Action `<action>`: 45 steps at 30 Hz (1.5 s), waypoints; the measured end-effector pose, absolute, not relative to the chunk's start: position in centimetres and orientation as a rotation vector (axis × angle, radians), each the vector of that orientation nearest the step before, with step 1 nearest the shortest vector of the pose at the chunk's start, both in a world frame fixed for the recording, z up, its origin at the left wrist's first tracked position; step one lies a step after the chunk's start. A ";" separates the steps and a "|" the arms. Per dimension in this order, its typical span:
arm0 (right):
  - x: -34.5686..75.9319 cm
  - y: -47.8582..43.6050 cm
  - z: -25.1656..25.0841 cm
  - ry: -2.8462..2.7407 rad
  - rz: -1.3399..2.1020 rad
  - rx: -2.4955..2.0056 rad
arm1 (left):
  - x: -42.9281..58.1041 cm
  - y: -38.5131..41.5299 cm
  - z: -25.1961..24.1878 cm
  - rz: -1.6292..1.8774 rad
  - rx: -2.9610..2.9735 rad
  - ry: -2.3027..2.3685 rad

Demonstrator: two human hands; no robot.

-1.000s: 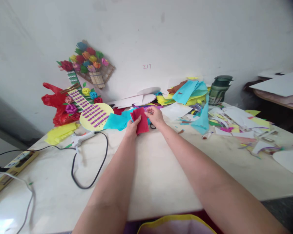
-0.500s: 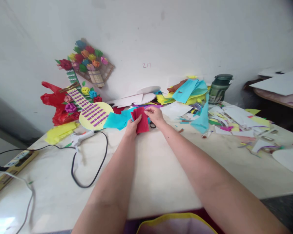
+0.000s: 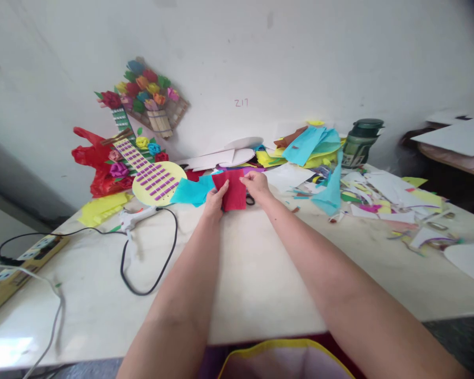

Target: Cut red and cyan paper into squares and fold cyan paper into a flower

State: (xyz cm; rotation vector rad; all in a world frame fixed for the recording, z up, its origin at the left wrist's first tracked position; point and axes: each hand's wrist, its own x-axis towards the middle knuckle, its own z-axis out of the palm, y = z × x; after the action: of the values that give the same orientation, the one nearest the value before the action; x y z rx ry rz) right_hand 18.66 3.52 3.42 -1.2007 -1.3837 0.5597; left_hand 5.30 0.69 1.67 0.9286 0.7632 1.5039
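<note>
A rectangle of red crepe paper (image 3: 235,193) is held up between my two hands, above the far middle of the table. My left hand (image 3: 215,202) grips its left side, thumb laid over the front. With fingertips pinched, my right hand (image 3: 256,186) has hold of the right edge near the top. Light blue crepe paper (image 3: 193,190) lies just left of the red piece, partly behind my left hand. A dark loop, perhaps a scissors handle (image 3: 250,200), shows under my right hand.
A yellow paper guitar (image 3: 158,184) with purple strips leans at left beside paper flowers (image 3: 119,169). A white glue gun (image 3: 136,217) with a black cord lies nearer, by a power strip (image 3: 27,268). Paper scraps (image 3: 383,195) and a green bottle (image 3: 361,143) occupy the right side.
The red paper was creased and partly folded; now it is spread flatter and wider. My right hand has shifted slightly right, away from my left. The camera view has moved a little.
</note>
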 end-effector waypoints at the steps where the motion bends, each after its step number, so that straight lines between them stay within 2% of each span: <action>1: 18.8 3.6 3.3 -1.367 0.562 -1.197 | 5.2 0.7 1.7 1.514 0.917 0.756; 17: 20.6 4.8 2.7 -1.215 0.558 -1.196 | 3.0 0.7 1.4 1.423 0.916 0.819; 29: 19.0 2.3 3.3 -1.097 1.217 -0.966 | 3.2 0.7 1.5 1.567 0.898 0.876; 38: 18.5 2.9 2.0 -1.141 0.982 -1.155 | 3.0 0.8 1.5 1.672 0.901 0.916; 45: 18.3 3.1 1.8 -1.112 0.946 -1.180 | 2.8 0.5 1.6 1.671 0.881 0.896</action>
State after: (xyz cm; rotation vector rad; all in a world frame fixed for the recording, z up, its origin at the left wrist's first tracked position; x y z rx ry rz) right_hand 18.27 3.14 1.79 -1.1801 -1.1120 0.9457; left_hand 2.76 0.45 1.57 0.8808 0.8962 1.6712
